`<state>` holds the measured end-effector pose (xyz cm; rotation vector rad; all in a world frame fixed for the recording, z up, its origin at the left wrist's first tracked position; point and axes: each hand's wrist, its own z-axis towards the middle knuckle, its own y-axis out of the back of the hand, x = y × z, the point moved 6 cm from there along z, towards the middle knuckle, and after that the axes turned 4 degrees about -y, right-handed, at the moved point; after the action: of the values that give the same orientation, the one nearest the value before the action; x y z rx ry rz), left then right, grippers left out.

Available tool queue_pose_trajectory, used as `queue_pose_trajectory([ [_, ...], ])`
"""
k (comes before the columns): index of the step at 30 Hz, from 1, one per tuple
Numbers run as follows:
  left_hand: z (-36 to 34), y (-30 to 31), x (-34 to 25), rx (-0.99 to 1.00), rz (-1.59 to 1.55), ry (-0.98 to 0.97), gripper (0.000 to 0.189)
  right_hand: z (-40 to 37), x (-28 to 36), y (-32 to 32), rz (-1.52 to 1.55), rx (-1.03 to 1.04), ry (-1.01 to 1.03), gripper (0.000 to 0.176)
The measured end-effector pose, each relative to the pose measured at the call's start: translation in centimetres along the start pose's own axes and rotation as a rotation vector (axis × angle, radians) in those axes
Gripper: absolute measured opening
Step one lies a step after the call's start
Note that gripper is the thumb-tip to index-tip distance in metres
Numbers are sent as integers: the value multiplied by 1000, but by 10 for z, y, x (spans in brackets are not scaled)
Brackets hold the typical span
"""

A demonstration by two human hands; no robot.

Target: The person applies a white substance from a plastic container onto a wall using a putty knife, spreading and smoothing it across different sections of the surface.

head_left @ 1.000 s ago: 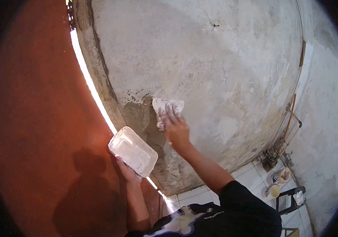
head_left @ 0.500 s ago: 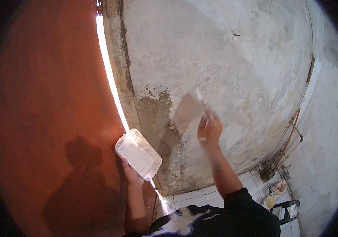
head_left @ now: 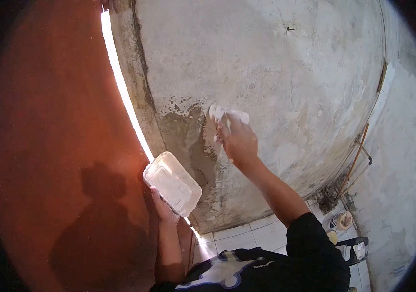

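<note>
My left hand (head_left: 164,208) is closed around the lower edge of a clear rectangular plastic tub (head_left: 174,185), smeared white inside and along its rim. The tub is tilted, close to the wall and the bright gap beside the red door. In front of the wall (head_left: 266,73), my right hand (head_left: 241,141) grips a flat white-smeared putty knife (head_left: 228,114). Its blade lies at the wall surface, just right of a darker patch of bare plaster (head_left: 183,134). My fingers partly hide the knife's handle.
A reddish door or panel (head_left: 62,121) fills the left side. White floor tiles (head_left: 237,238) run along the wall's foot. Lower right stand a round container (head_left: 343,221), a yellowish cup (head_left: 332,237) and a black stool-like thing (head_left: 359,243). A pipe (head_left: 366,155) juts from the corner.
My right hand has moved left and slightly up with the putty knife, and the blade has turned. The tub stays in my left hand, in nearly the same place.
</note>
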<state>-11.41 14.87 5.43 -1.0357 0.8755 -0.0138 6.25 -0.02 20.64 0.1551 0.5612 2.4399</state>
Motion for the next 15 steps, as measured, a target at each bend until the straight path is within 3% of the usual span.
queue_pose_trajectory([
  [6,9,-10,17,18,90,-23,74,-66,10,-22,54,121,244,28],
  [10,16,-12,26,59,83,-39,74,-86,4,-20,76,243,208,34],
  [12,16,-15,24,56,102,-62,73,-83,-8,-22,197,468,112,39],
  [13,15,-17,23,72,72,-65,72,-76,-9,-13,196,458,111,39],
  [15,12,-25,18,94,40,-73,72,-53,-23,17,227,153,-56,44],
])
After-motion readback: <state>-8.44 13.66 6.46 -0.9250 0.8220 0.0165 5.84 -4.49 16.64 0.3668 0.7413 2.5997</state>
